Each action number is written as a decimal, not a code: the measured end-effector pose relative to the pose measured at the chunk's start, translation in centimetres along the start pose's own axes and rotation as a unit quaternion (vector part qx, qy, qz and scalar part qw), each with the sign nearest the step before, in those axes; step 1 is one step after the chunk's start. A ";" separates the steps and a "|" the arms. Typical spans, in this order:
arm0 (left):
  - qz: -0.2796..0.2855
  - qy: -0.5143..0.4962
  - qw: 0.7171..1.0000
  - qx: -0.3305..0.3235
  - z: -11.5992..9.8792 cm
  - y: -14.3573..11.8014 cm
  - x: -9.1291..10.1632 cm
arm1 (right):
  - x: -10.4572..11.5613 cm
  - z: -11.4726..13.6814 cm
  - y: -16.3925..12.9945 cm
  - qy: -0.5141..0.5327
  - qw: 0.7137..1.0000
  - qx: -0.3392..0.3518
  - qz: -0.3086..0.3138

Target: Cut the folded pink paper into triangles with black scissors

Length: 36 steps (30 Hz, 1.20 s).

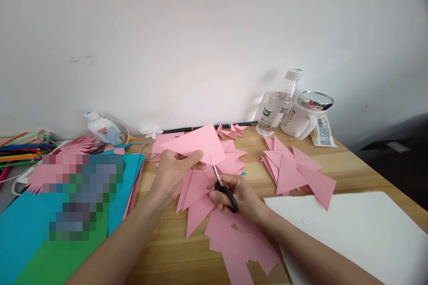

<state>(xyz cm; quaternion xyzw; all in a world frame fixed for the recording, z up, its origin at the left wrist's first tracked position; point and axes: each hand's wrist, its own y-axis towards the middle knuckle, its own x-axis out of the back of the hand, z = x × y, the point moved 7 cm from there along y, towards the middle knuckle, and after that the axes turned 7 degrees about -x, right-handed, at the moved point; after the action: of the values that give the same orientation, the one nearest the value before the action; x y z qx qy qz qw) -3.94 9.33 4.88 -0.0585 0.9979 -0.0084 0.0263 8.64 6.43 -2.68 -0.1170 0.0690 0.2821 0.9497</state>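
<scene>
Between thumb and fingers, my left hand (175, 168) pinches a pink paper triangle (200, 140) raised above the table. A pair of scissors (226, 195) with black handles is gripped in my right hand (239, 193). Its blades point up and meet the lower edge of the held paper; I cannot tell how far they part. Underneath lie several pink cut triangles (197, 218) in a loose heap. Pink paper offcuts (240, 236) are spread below my right hand. Another pile of pink triangles (284, 171) lies to the right.
A water bottle (277, 102), a white lidded mug (304, 118) and a small packet (323, 131) stand by the wall. A white board (351, 227) lies at right. Blue and green paper (26, 222), a white bottle (103, 129) and coloured pipe cleaners (30, 147) are at left.
</scene>
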 end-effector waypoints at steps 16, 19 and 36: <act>0.036 0.006 0.999 0.008 1.4 -0.8 -1.4 | 0.1 1.3 -0.4 0.021 1.000 0.009 -0.019; 0.033 0.005 0.999 0.007 1.2 -0.8 -1.4 | 0.1 1.2 -0.4 0.020 1.000 0.007 -0.018; 0.038 -0.019 0.999 0.024 1.2 -1.0 -1.6 | 0.2 0.7 -0.3 0.005 1.000 -0.002 -0.019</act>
<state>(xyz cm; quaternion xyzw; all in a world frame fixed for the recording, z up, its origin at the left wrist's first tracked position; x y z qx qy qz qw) -2.15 8.54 3.81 -0.0204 0.9982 -0.0304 0.0468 9.02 6.52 -1.98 -0.1219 0.0705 0.2634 0.9543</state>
